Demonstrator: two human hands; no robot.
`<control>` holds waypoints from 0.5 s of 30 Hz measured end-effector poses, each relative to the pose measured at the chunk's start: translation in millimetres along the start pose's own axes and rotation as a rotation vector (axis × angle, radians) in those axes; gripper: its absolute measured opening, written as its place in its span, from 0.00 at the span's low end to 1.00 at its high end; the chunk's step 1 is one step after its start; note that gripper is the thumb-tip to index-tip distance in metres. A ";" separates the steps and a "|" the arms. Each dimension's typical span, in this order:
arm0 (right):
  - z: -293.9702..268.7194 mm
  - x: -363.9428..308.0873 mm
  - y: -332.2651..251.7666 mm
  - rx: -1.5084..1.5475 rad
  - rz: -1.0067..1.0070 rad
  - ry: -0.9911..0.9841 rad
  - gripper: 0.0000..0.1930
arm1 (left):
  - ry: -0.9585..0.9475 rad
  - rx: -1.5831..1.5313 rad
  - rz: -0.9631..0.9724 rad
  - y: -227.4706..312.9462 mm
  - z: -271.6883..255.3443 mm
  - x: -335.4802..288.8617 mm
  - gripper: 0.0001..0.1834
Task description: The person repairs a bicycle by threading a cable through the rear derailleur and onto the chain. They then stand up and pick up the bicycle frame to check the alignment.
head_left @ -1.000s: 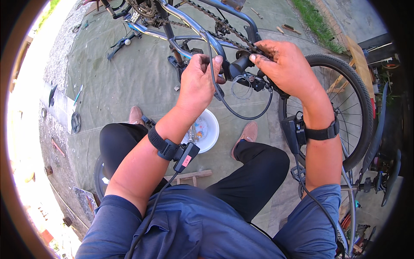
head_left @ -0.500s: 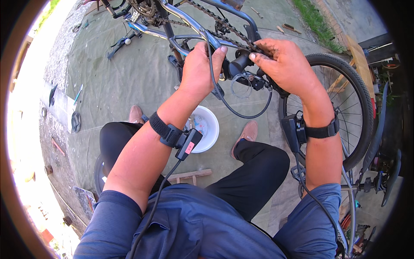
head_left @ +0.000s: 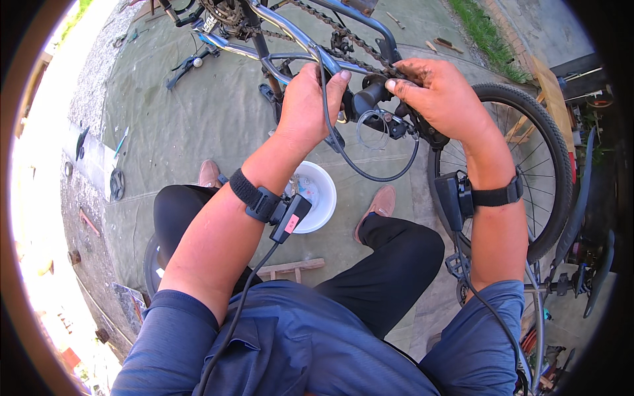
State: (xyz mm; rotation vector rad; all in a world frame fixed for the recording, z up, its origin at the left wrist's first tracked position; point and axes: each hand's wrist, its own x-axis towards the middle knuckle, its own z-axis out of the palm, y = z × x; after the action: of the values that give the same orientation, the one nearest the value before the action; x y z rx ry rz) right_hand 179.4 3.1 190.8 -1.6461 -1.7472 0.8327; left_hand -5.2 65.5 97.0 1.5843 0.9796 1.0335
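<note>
Running slantwise, the chain (head_left: 360, 45) points its long axis down-right to the right hand (head_left: 442, 96), whose thumb and fingers bracket it; clamping cannot be told. Left hand (head_left: 305, 105) fingers meet the frame (head_left: 290, 31), closure hidden.

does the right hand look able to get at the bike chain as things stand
Most likely yes: the right hand has its fingertips at the bike chain, with nothing seen between them; the black cable loops lower in the view.
</note>
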 end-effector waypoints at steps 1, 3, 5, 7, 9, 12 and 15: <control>-0.2 0.5 0.1 0.027 0.007 -0.006 0.11 | -0.005 0.002 -0.002 -1.4 -0.4 0.4 0.17; -2.0 1.3 -0.9 0.069 0.052 -0.040 0.11 | -0.016 0.003 -0.011 0.6 -0.8 -0.1 0.17; -5.8 2.2 -4.1 0.099 0.128 -0.095 0.10 | -0.030 0.000 -0.027 7.7 -1.4 -2.4 0.16; -6.9 2.9 -3.5 0.134 0.112 -0.087 0.10 | -0.037 0.007 -0.048 10.2 -3.1 -2.5 0.14; -6.9 3.8 2.2 0.194 0.095 -0.072 0.11 | -0.046 0.021 -0.060 12.5 -3.2 -2.7 0.13; -5.9 4.4 7.8 0.314 0.089 -0.041 0.13 | -0.046 0.017 -0.054 11.7 -2.0 -2.6 0.12; -5.8 3.5 2.1 0.401 0.116 -0.031 0.12 | -0.027 -0.029 -0.048 4.3 -0.4 -1.7 0.12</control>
State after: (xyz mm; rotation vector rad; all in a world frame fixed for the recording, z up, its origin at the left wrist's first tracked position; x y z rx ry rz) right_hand 185.0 6.9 192.8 -1.4766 -1.4000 1.1812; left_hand -5.7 63.0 101.0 1.5401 0.9752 0.9868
